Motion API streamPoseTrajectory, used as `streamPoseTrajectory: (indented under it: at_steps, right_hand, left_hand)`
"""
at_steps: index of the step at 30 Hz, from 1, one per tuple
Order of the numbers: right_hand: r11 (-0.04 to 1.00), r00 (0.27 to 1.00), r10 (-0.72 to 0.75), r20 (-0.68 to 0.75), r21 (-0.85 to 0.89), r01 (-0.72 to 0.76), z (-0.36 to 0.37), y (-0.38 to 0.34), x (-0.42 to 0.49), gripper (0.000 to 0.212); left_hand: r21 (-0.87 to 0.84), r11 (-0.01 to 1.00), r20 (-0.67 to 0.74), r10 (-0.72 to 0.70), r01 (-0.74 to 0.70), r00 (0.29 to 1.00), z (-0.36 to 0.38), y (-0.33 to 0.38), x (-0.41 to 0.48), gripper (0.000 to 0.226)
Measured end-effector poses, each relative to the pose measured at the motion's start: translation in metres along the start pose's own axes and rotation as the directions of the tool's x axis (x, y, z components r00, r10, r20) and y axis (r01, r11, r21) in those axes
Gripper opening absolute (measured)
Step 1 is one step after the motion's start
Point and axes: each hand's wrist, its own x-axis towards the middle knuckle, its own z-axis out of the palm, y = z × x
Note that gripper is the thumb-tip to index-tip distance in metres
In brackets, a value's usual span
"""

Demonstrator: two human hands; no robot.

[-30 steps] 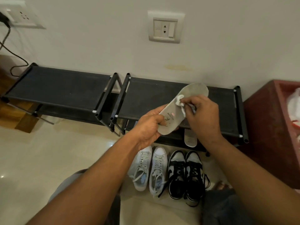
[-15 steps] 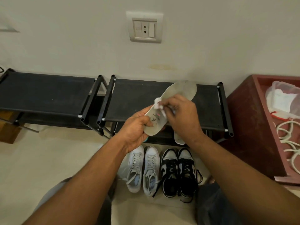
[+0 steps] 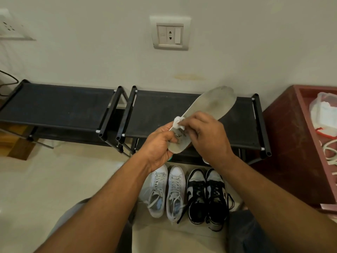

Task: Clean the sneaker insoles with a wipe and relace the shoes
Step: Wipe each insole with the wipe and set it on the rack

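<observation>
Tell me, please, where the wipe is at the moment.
In the head view, centre frame, the wipe is pinched in the right hand against the insole, just above the left hand that holds the insole's heel end.

Both forearms bare, extended forward from lower edge of view, converged toward centre. Left hand (image 3: 160,143) raised at wrist, fingers and thumb curled round heel end of insole (image 3: 213,105). Right hand (image 3: 209,137) held back-up, just beside left hand, fingers bent. White wipe (image 3: 177,123) pinched at right fingertips, pressed onto insole surface near left hand's grip.
</observation>
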Motion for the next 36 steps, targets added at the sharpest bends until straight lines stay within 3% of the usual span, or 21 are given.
streamPoseTrajectory:
  at_steps: [4, 9, 15, 20, 25, 29, 33, 36]
  right_hand:
    - [0.992, 0.988, 0.128, -0.082, 0.018, -0.127, -0.001, 0.008, 0.004, 0.015]
    - [0.999, 1.000, 0.010, 0.001, 0.047, -0.010, 0.001, 0.001, 0.000, 0.015]
    - [0.998, 0.998, 0.037, -0.045, 0.059, -0.034, -0.003, 0.005, 0.003, 0.015]
    - [0.997, 0.998, -0.058, -0.003, 0.055, 0.058, -0.006, -0.003, -0.002, 0.011]
    - [0.989, 0.983, 0.128, -0.132, 0.092, -0.117, -0.022, 0.014, 0.008, 0.018]
    - [0.996, 0.997, -0.074, 0.021, 0.060, 0.073, -0.011, -0.007, -0.002, 0.020]
    - [0.994, 0.993, 0.100, -0.061, 0.054, -0.097, -0.012, 0.003, 0.006, 0.026]
    - [0.998, 0.992, -0.060, 0.109, 0.012, 0.060, -0.003, -0.023, -0.003, 0.031]
  left_hand:
    - [0.047, 0.999, -0.016, 0.025, -0.025, 1.000, -0.001, 0.001, 0.001, 0.061]
    - [-0.004, 0.998, 0.087, 0.060, -0.060, 0.994, -0.001, 0.005, -0.004, 0.039]
    - [-0.171, 0.985, 0.098, 0.006, 0.011, 0.995, 0.006, 0.014, -0.011, 0.040]
    - [-0.093, 0.995, 0.085, -0.040, 0.047, 0.996, -0.001, 0.017, -0.011, 0.033]
    - [0.101, 0.995, 0.093, -0.020, 0.011, 0.995, -0.004, 0.009, -0.005, 0.035]
    - [0.089, 0.996, 0.084, 0.010, -0.018, 0.996, -0.008, 0.006, -0.002, 0.022]
    - [0.185, 0.982, -0.010, 0.031, -0.029, 0.999, -0.005, 0.004, 0.002, 0.049]
    - [0.199, 0.979, -0.106, 0.070, -0.048, 0.992, -0.006, 0.002, 0.004, 0.057]
